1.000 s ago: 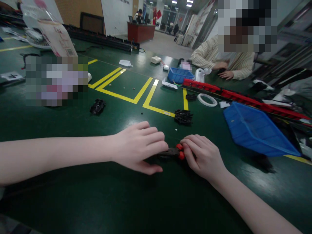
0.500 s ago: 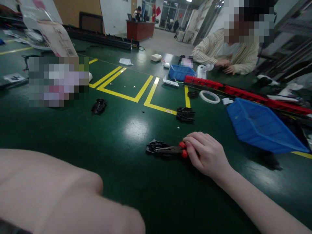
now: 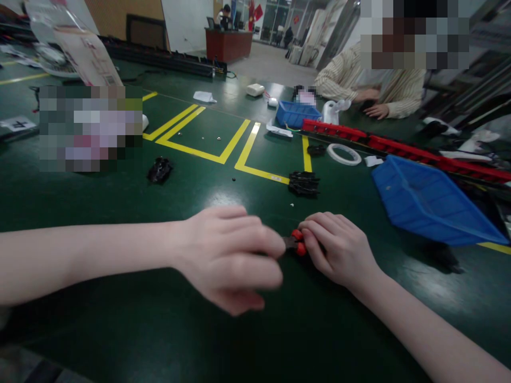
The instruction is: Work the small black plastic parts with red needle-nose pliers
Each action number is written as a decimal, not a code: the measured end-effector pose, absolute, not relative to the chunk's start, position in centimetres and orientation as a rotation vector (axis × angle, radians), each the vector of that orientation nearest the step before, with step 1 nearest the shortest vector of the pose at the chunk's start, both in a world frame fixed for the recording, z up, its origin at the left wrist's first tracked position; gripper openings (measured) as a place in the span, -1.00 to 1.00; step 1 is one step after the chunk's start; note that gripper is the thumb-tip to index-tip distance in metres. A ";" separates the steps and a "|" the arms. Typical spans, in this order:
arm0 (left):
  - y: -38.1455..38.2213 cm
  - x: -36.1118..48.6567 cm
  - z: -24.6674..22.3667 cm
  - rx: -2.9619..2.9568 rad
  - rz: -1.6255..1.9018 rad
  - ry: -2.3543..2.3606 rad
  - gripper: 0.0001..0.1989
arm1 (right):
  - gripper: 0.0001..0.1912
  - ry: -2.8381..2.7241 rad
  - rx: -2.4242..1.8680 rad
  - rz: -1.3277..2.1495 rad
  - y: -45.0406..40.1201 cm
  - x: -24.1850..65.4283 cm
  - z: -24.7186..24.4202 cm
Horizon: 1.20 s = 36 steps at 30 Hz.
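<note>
My right hand [image 3: 337,247] is closed around the red handles of a pair of pliers [image 3: 300,243], which lies low over the green table and points left. Only the handle ends and a bit of dark metal show. My left hand [image 3: 235,255] is over the jaw end, its fingers curled and slightly blurred. It covers the jaws and the black part there, and what its fingers hold is hidden. Just beyond my hands lies a bundle of black pieces [image 3: 304,183]. Another black part [image 3: 160,170] sits farther left.
A blue bin [image 3: 431,205] stands at right, near a long red strip [image 3: 403,149] and a white ring [image 3: 344,154]. Yellow tape [image 3: 191,151] marks the green table [image 3: 120,340]. A smaller blue bin [image 3: 297,114] is farther back. A person in a striped sleeve [image 3: 339,77] sits across.
My left hand has come in from the lower left and now covers the plier jaws and the black part. My right hand has stayed on the pliers.
</note>
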State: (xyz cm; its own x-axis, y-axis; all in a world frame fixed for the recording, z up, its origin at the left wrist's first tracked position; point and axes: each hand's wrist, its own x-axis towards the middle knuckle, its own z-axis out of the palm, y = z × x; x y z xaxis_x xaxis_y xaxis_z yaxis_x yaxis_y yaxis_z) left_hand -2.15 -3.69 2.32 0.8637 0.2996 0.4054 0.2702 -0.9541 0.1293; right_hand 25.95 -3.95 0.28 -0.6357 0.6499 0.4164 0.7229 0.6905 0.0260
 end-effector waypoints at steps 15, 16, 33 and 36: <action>0.3 -0.7 0.5 2.807 0.315 0.634 -0.64 | -0.76 -2.447 -1.104 -0.143 -3.9 26.0 0.4; 0.3 -0.7 0.5 2.794 0.316 0.641 -0.64 | -0.76 -2.443 -1.106 -0.145 -3.9 26.0 0.5; 0.3 -0.3 0.6 2.876 0.298 0.616 -0.62 | -0.76 -2.447 -1.119 -0.109 -4.1 25.3 0.5; 0.3 -0.3 0.6 2.904 0.296 0.586 -0.61 | -0.77 -2.429 -1.120 -0.091 -4.2 25.3 0.6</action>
